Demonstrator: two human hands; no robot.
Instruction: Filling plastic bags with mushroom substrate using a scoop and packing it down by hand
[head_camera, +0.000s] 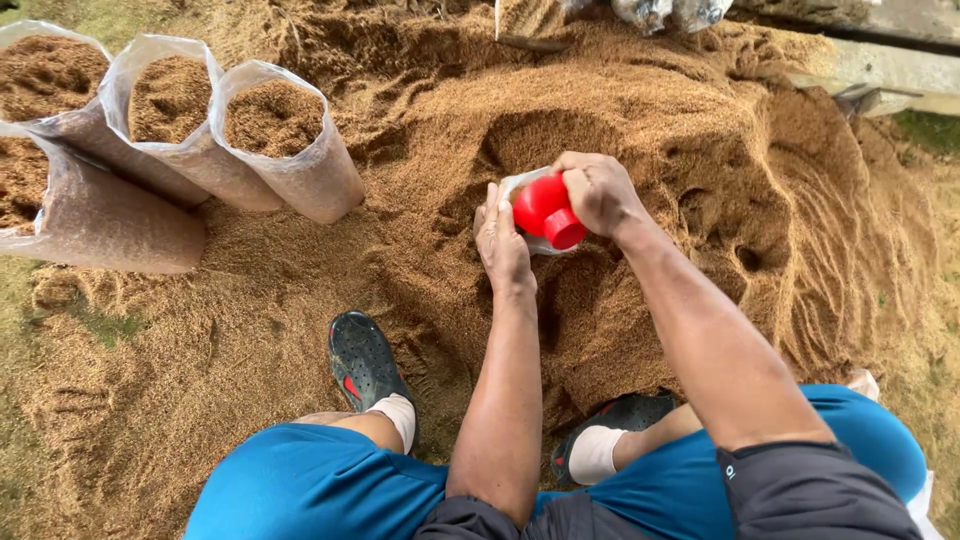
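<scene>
I crouch over the sawdust pile (640, 200) so everything is within reach. My right hand (598, 192) is closed around a red scoop (548, 210), tipping it into a small clear bag (522, 190). My left hand (502, 238) lies flat and open against the bag, steadying it. Filled bags (290, 150) lean together at my left.

Glossy red plastic scoop (547, 208); clear plastic bags (300, 170); coarse sawdust (640, 110).
</scene>
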